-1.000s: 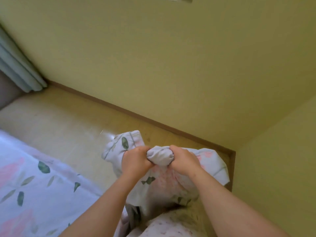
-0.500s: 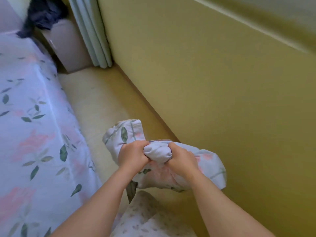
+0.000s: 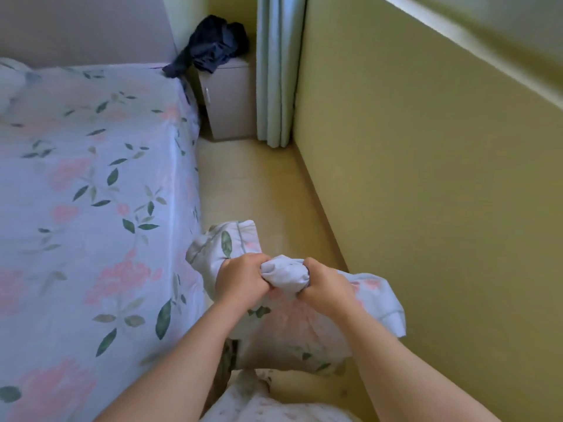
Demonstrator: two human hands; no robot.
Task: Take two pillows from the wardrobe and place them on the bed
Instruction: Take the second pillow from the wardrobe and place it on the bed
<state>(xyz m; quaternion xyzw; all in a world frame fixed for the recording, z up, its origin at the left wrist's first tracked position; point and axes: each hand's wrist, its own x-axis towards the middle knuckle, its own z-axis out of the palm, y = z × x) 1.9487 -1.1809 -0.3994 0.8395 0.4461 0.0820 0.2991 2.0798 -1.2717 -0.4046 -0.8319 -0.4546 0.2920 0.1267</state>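
We see the left hand [image 3: 242,278] and the right hand [image 3: 324,287] side by side, each grip clamped tight on a bunched white fold at the top of a soft floral-print pillow [image 3: 292,327] in white fabric with pink blossoms and green leaves. The pillow hangs in the air just right of the wide bed [image 3: 91,208], over the pale wooden floor [image 3: 259,193], with one corner sticking up above the left hand and another drooping past the right wrist (the cloth between the fists is squeezed into a knot). The bed wears a sheet of the same pink-and-green print. Beyond the bed's far right corner stands a small grey bedside cabinet [image 3: 231,102] with a crumpled dark navy garment [image 3: 213,48] heaped on top. Just right of the cabinet hangs a pale grey-green pleated curtain [image 3: 277,71], touching the yellow-green wall [image 3: 426,178] that runs along the floor strip opposite the bed.
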